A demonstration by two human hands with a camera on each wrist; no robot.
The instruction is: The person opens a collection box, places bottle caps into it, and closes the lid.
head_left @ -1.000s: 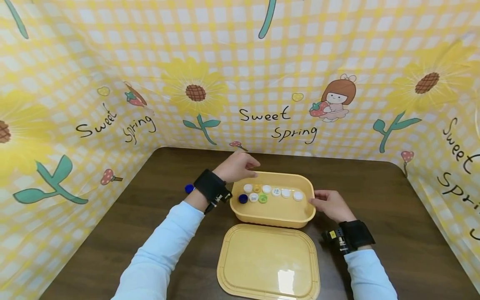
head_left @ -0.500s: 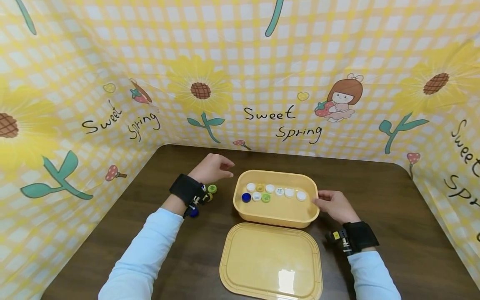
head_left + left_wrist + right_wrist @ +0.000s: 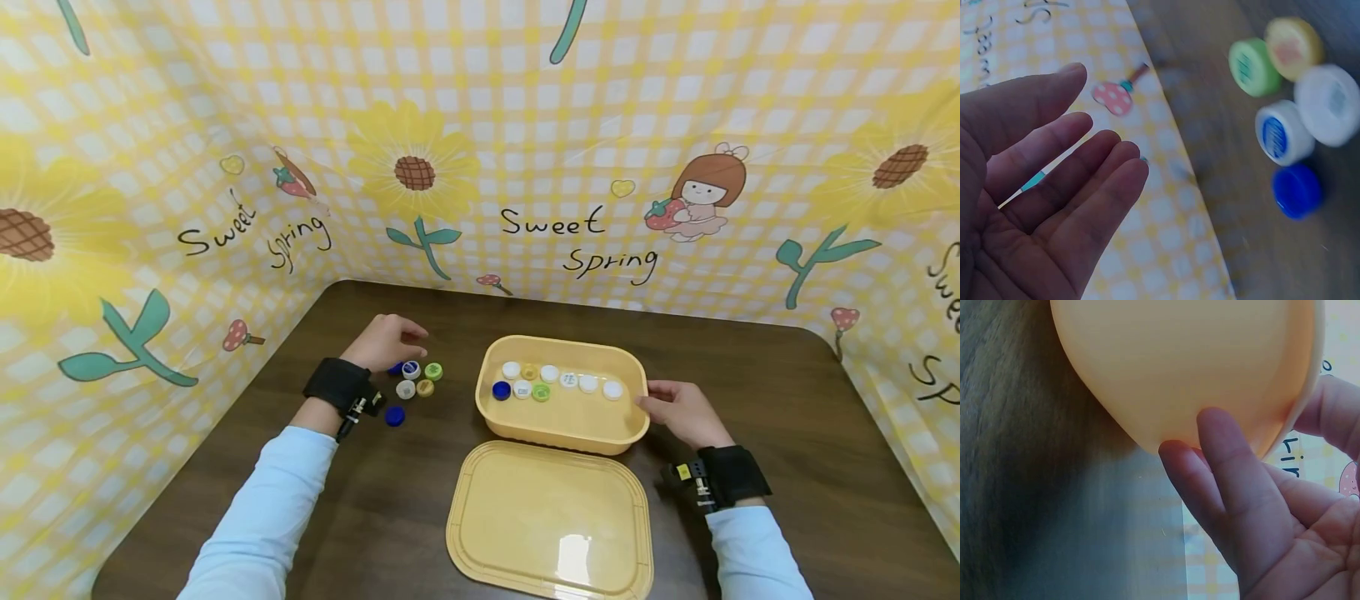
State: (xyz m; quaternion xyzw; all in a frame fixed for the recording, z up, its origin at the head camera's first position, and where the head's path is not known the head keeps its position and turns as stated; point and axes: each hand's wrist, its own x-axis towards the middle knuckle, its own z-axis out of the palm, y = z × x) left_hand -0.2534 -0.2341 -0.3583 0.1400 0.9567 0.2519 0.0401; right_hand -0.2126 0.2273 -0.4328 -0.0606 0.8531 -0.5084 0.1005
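My left hand [image 3: 384, 343] hovers over the loose bottle caps at the left of the table, fingers loosely bent and holding nothing. In the left wrist view, a green cap [image 3: 1252, 67], a yellow cap [image 3: 1295, 49], white caps and a blue cap [image 3: 1297, 191] lie clustered on the wood, apart from the fingers. With its thumb over the rim and fingertips on the outer wall, my right hand [image 3: 686, 410] grips the right end of a yellow plastic box [image 3: 562, 435]. Two rows of caps stand inside it, mostly white, with a blue cap [image 3: 501, 390] and a green cap [image 3: 541, 392] in the nearer row.
A yellow lid [image 3: 551, 517] lies flat directly in front of the box. Another blue cap [image 3: 394, 416] sits nearer than the loose cluster. Checked cloth [image 3: 450, 192] rises behind and beside the dark wooden table [image 3: 382, 517].
My left hand has moved left from above the box to the loose caps, which now show. My right hand keeps its hold on the box. The camera view has shifted slightly.
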